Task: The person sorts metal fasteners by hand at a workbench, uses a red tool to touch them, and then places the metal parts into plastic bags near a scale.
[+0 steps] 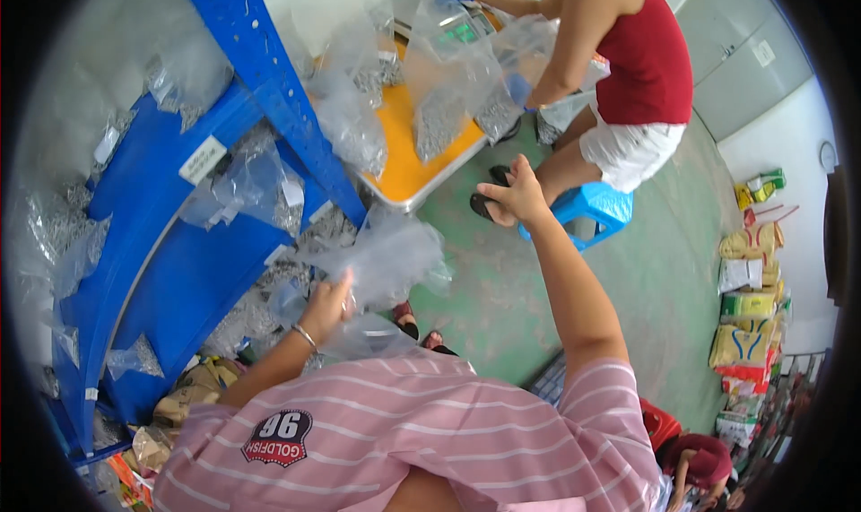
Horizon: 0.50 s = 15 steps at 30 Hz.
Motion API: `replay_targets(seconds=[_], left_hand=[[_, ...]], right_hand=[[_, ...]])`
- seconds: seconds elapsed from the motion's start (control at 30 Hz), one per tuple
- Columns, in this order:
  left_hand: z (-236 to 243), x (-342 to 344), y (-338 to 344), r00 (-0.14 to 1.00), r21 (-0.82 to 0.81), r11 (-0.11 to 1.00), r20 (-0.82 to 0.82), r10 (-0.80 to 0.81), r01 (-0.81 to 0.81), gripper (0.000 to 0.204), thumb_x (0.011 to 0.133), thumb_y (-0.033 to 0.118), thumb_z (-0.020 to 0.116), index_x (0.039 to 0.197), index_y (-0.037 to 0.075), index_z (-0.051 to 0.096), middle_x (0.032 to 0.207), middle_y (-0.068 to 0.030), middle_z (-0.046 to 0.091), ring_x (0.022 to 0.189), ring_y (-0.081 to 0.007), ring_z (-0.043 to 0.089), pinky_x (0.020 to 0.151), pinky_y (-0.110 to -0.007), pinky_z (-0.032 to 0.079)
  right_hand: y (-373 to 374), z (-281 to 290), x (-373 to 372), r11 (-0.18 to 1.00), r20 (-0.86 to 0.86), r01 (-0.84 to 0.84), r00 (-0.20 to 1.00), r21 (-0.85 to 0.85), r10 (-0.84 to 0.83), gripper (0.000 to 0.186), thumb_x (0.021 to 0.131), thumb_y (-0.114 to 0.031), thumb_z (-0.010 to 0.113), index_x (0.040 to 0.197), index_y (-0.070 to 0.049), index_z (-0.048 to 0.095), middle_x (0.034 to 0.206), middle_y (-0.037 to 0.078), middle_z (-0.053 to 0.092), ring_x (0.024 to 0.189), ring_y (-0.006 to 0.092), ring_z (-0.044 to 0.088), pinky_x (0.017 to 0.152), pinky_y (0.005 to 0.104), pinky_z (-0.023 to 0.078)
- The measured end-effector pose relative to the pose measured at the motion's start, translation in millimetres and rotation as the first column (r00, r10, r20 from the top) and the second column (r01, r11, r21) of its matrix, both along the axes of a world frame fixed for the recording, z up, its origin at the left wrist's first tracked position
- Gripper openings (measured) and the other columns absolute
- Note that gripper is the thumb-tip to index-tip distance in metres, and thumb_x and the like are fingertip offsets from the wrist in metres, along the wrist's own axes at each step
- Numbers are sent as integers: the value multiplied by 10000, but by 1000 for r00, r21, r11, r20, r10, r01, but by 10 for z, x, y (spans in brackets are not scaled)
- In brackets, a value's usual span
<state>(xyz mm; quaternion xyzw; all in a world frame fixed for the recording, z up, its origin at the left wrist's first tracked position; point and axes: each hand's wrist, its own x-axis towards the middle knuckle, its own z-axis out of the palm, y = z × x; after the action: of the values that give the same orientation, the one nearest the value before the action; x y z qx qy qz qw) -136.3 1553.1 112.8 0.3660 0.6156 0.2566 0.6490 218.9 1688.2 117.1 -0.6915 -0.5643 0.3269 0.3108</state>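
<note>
A clear plastic bag (pixel 395 252), crumpled and seemingly without contents, spreads in front of my body on the left. My left hand (pixel 327 310) is closed on its near edge. Out to the right and farther forward, my right hand (pixel 522 196) is raised over the floor with its fingers apart, and nothing shows in it. Past the bag stands an orange-topped table (pixel 399 144), with filled clear bags (pixel 439 122) of small grey metal-looking parts on it.
Blue shelving (pixel 215 261) with more bags of parts is on the left. Across the table, a person in a red top (pixel 646 59) and blue gloves handles bags beside a digital scale (pixel 459 32). A blue stool (pixel 592 209) stands at right; sacks (pixel 749 270) line the wall.
</note>
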Motion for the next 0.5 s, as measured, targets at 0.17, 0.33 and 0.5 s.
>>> replay_targets(seconds=[0.17, 0.33, 0.5], left_hand=[[45, 200, 279, 958, 107, 962, -171, -229, 250, 383, 810, 341, 565, 632, 7, 509, 499, -50, 492, 459, -130, 469, 478, -270, 382], [173, 261, 543, 906, 126, 941, -336, -256, 313, 625, 757, 226, 623, 1262, -10, 340, 541, -54, 505, 482, -119, 474, 487, -262, 393], [488, 384, 914, 910, 105, 962, -364, -198, 251, 778, 751, 159, 611, 1370, 42, 153, 508, -40, 481, 439, -96, 428, 454, -247, 369]], right_hand=[[1253, -258, -24, 991, 153, 5, 988, 132, -25, 1229, 433, -374, 856, 1284, 145, 136, 1307, 287, 273, 1243, 361, 270, 1022, 357, 264], [2156, -302, -475, 975, 124, -13, 992, 220, -15, 1023, 476, -355, 844, 1229, 71, 299, 1232, 191, 412, 1147, 285, 407, 954, 338, 346], [3153, -858, -721, 857, 434, -361, 882, 368, 185, 688, 513, -481, 763, 1040, -91, 552, 964, 75, 609, 968, 209, 534, 848, 319, 404]])
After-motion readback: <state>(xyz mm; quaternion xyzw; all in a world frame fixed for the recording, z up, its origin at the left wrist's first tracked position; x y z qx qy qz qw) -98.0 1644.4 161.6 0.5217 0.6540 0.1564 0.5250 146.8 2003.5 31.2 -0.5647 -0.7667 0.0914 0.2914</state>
